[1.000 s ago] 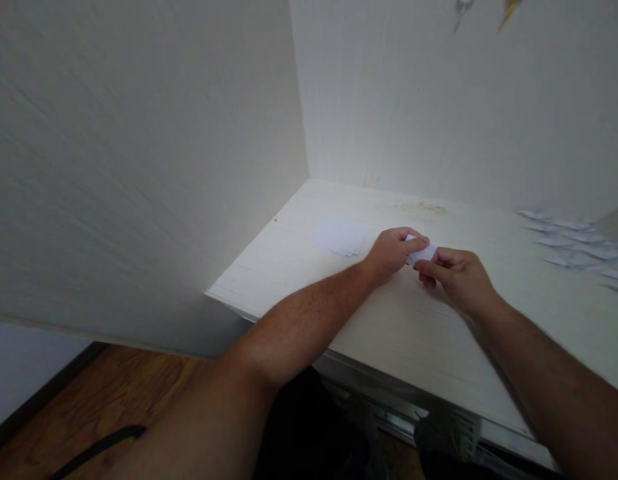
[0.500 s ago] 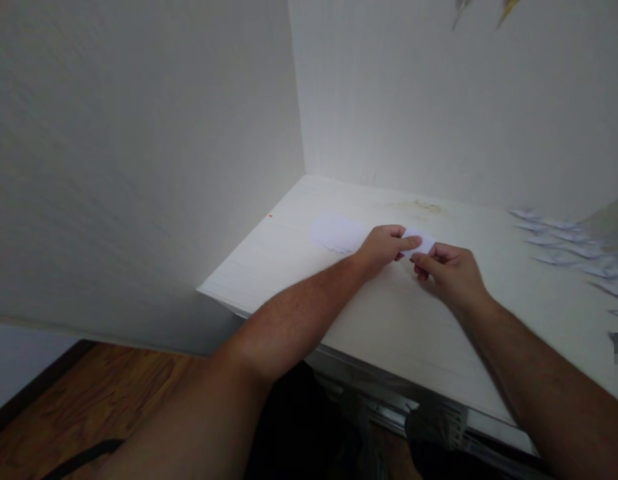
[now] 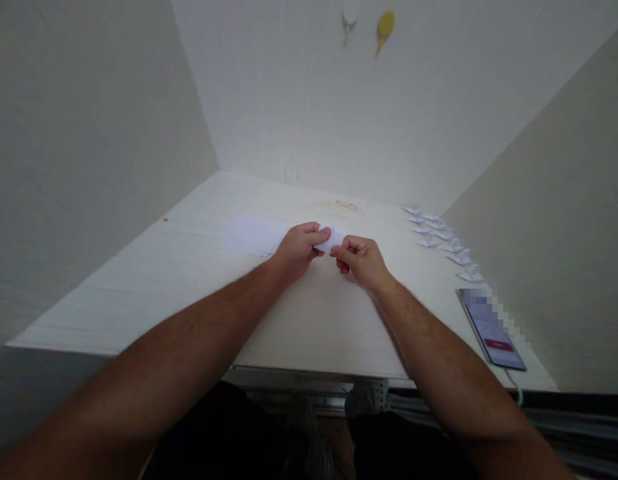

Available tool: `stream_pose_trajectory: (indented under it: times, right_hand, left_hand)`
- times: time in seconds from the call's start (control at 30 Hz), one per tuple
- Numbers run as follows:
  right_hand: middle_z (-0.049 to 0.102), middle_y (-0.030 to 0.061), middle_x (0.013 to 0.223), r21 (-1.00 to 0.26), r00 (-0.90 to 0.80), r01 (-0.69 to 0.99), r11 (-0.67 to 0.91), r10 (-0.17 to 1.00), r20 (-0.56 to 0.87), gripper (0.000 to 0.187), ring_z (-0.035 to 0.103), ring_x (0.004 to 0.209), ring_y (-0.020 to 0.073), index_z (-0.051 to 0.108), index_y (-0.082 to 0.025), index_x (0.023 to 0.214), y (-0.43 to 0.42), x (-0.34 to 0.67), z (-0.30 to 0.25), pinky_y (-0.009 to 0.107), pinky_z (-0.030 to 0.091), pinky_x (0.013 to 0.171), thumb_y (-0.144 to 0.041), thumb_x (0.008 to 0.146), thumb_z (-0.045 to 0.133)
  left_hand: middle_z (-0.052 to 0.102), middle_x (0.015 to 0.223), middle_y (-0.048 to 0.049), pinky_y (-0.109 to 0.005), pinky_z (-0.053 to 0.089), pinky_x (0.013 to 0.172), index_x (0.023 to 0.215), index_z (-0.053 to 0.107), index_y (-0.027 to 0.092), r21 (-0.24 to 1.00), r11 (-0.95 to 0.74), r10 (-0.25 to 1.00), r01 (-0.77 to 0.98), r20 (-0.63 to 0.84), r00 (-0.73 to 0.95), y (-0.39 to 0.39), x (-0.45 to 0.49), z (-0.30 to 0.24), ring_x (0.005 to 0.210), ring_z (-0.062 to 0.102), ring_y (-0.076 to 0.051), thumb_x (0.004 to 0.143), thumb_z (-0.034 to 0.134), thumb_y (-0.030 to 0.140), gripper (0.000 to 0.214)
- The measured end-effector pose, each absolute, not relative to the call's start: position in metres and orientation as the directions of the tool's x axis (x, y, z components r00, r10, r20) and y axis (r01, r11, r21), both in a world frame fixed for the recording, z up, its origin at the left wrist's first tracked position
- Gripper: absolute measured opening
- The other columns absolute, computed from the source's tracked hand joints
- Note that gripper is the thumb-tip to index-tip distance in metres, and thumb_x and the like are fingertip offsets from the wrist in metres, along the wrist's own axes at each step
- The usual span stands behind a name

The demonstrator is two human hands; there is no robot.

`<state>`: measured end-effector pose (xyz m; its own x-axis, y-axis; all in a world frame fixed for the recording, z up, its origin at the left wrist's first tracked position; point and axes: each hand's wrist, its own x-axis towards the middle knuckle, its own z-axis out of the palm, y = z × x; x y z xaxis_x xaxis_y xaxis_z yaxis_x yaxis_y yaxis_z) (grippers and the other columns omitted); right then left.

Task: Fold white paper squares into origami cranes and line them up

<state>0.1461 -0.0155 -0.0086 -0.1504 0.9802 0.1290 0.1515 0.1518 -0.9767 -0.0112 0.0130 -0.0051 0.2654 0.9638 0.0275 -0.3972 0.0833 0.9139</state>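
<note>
Between my two hands is a small piece of white paper (image 3: pixel 333 235), raised a little over the white tabletop (image 3: pixel 309 327). My left hand (image 3: pixel 303 248) pinches its left side, thumb lying on top. On the right edge, the thumb and curled fingers of my right hand (image 3: pixel 359 259) are closed on the same paper. Just left of my left hand lies a stack of white paper sheets (image 3: pixel 251 233), partly covered by that hand. Whether the held paper has folds in it is too small to tell.
Several small folded white paper shapes (image 3: pixel 441 235) stand in rows at the right back. A phone (image 3: pixel 493 330) with a cable (image 3: pixel 513 387) lies near the right front edge. Walls enclose the table; a white hook (image 3: pixel 349 12) and a yellow hook (image 3: pixel 386 24) hang at the back.
My view has swung to the right, bringing the phone and right wall fully into sight. Both hands keep their hold on the paper.
</note>
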Motion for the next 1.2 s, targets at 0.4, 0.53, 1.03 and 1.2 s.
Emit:
stream_pose_trajectory:
  times: [0.4,0.53,1.03,1.2]
  right_hand:
    - [0.067,-0.0028,0.063,-0.961,0.001,0.104,0.256,0.966,0.258,0.023,0.055,0.055,0.0095,0.075,-0.021,0.080,-0.007,0.150,-0.014,0.025,0.046,0.054,-0.034,0.062,0.080]
    - [0.075,0.0016,0.082,-0.979,0.056,-0.038,0.199,0.979,0.197,0.035,0.065,0.065,0.0126,0.076,-0.021,0.096,-0.007,0.150,-0.010,0.027,0.054,0.058,-0.036,0.064,0.080]
    - [0.067,-0.0022,0.060,-0.933,0.107,0.208,0.295,0.941,0.321,0.012,0.055,0.051,0.0089,0.074,-0.018,0.075,-0.007,0.147,-0.014,0.023,0.042,0.050,-0.028,0.071,0.072]
    - [0.077,0.0012,0.077,-0.847,0.084,0.258,0.466,0.862,0.500,0.015,0.066,0.064,0.0121,0.080,-0.023,0.088,-0.008,0.148,-0.020,0.027,0.051,0.062,-0.025,0.077,0.070]
  left_hand:
    - [0.069,0.076,-0.0046,-0.023,0.047,0.054,0.091,0.070,0.013,0.916,0.283,0.882,-0.286,-0.131,0.454,0.010,-0.019,-0.001,0.058,0.060,-0.011,0.064,0.081,0.017,0.029]
    - [0.071,0.080,-0.0049,-0.027,0.052,0.060,0.103,0.069,0.012,0.925,0.180,0.941,-0.336,-0.062,0.334,0.012,-0.018,-0.004,0.067,0.066,-0.015,0.060,0.082,0.015,0.045]
    - [0.063,0.060,0.0003,-0.024,0.049,0.054,0.066,0.067,0.014,0.991,-0.048,0.987,-0.125,0.066,0.144,0.010,-0.012,-0.006,0.055,0.058,-0.011,0.061,0.079,0.030,0.021]
    - [0.061,0.059,-0.0010,-0.029,0.054,0.055,0.063,0.065,0.014,0.979,0.059,0.987,-0.193,-0.028,0.159,0.011,-0.011,-0.004,0.055,0.058,-0.012,0.060,0.079,0.029,0.020]
